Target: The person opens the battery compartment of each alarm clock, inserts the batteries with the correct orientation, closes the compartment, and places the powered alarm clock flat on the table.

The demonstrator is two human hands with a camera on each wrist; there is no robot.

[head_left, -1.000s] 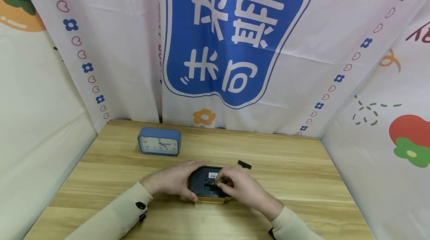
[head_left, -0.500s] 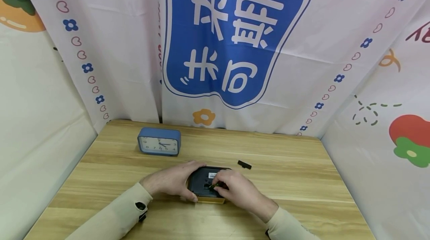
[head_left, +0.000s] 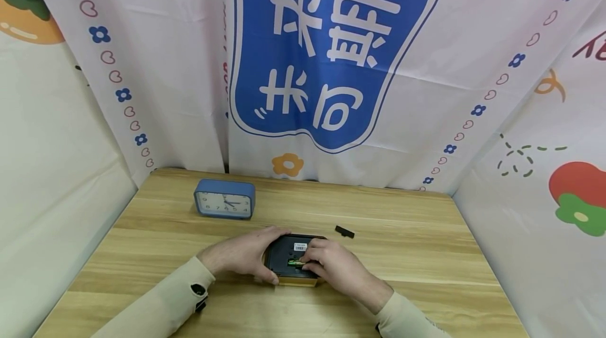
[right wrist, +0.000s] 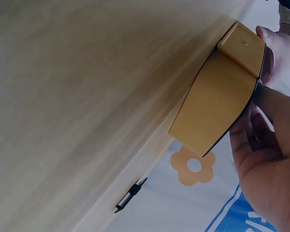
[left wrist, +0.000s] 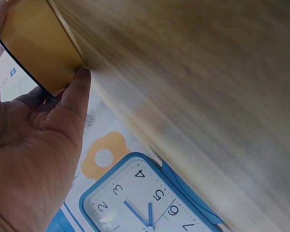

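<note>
A yellow clock (head_left: pixel 295 281) lies face down on the table, its black back turned up with a white barcode label and a battery slot. My left hand (head_left: pixel 243 255) grips its left end, thumb at the near side and fingers at the far side. In the left wrist view a fingertip sits at the lower corner of the yellow casing (left wrist: pixel 38 43). A green battery (head_left: pixel 294 263) lies along the slot. My right hand (head_left: pixel 338 267) pinches the battery's right end, which the fingers hide. In the right wrist view the casing (right wrist: pixel 208 106) hides the battery.
A small black battery cover (head_left: pixel 344 232) lies behind and right of the yellow clock. The blue alarm clock (head_left: pixel 224 200) stands at the back left, dial facing forward. Printed cloth (head_left: pixel 407 117) hangs behind the wooden table (head_left: pixel 402 212) and along both sides.
The right hand has shifted slightly left and lowered the battery, tilted one second ago, along the slot. More of the green battery shows now. The left hand and the clock stay put.
</note>
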